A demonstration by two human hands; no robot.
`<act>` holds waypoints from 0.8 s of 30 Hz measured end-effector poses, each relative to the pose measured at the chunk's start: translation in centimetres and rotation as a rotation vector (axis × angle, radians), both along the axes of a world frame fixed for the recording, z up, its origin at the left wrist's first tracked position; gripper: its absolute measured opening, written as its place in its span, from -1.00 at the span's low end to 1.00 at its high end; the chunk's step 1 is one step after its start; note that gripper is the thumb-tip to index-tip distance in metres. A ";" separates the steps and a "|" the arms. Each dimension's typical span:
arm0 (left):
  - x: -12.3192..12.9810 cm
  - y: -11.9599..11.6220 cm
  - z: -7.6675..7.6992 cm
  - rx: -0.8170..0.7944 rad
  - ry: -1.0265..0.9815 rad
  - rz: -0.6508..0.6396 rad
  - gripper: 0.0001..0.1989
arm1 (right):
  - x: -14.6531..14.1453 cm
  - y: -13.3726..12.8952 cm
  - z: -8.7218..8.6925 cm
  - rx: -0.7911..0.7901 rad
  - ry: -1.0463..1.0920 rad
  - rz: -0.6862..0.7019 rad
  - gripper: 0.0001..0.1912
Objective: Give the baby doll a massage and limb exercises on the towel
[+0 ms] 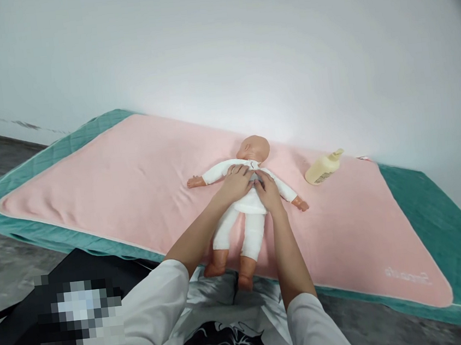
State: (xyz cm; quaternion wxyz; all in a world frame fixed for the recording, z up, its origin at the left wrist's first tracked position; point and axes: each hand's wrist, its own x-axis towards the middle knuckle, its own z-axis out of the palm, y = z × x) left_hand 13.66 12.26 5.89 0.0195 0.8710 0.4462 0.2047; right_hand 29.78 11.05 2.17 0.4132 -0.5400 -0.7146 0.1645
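Note:
A baby doll (251, 199) in a white top and white trousers lies stretched out on a pink mat (141, 187), arms spread to both sides. Its smooth bald head (257, 146) points toward the wall and its bare feet toward me. My left hand (237, 182) rests on the left of the doll's upper body, fingers laid out over the cloth. Beside it my right hand (267, 189) touches the right of the upper body, fingers slightly bent and apart. Between the hands a small grey patch shows on the top; what it is I cannot make out.
A cream pump bottle (323, 168) stands on the mat, right of the doll. Under the mat lies a green quilted pad (431, 201), its far side against a white wall (218, 53). A black surface (75, 265) with a blurred-out patch is at lower left.

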 end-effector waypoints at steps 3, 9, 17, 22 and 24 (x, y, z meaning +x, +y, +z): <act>0.3 0.1 0.1 0.029 -0.023 0.024 -0.61 | 0.0 0.4 0.1 0.009 0.013 -0.003 -0.54; 0.5 0.6 -0.2 0.013 -0.009 0.029 -0.58 | -0.1 1.1 0.2 0.008 -0.001 -0.002 -0.56; 0.5 0.6 -0.8 0.004 -0.017 0.012 -0.59 | -0.2 1.4 -0.3 -0.011 -0.042 -0.006 -0.57; 0.6 0.6 -1.2 0.001 -0.039 0.018 -0.61 | -0.4 1.5 -0.8 0.008 -0.050 -0.009 -0.58; 0.6 0.6 -1.2 0.001 -0.039 0.014 -0.61 | -0.4 1.5 -0.8 0.008 -0.048 -0.017 -0.58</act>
